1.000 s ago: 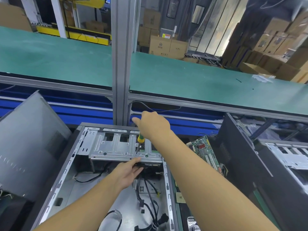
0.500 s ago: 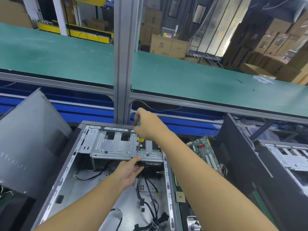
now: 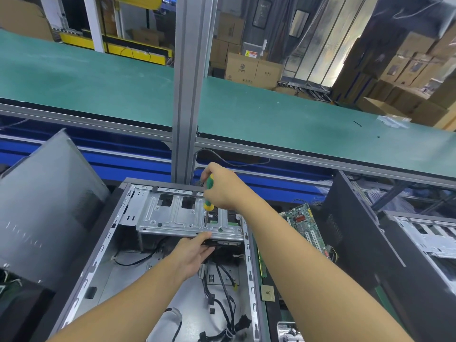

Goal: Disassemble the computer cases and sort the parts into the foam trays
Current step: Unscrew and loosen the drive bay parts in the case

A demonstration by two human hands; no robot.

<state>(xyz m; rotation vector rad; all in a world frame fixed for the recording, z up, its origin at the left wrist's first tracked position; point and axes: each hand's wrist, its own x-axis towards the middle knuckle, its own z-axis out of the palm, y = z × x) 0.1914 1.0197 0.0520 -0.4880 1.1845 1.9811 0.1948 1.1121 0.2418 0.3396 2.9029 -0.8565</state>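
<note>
Unscrewing the drive bracket in the open computer case, lower centre of frame.
The right hand is wrapped around the green screwdriver, tip on a bracket screw. The left hand, fingers fairly straight, props the black drive beneath. A tilted driver could slip off the screw, and a freed drive could drop onto the cables.

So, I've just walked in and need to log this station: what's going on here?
A person is taking apart an open computer case. The right hand grips a green and yellow screwdriver, its tip down on the drive cage. The left hand reaches to a dark part under the cage's front edge. Cables lie on the case floor; a circuit board lies outside, to the right.
</note>
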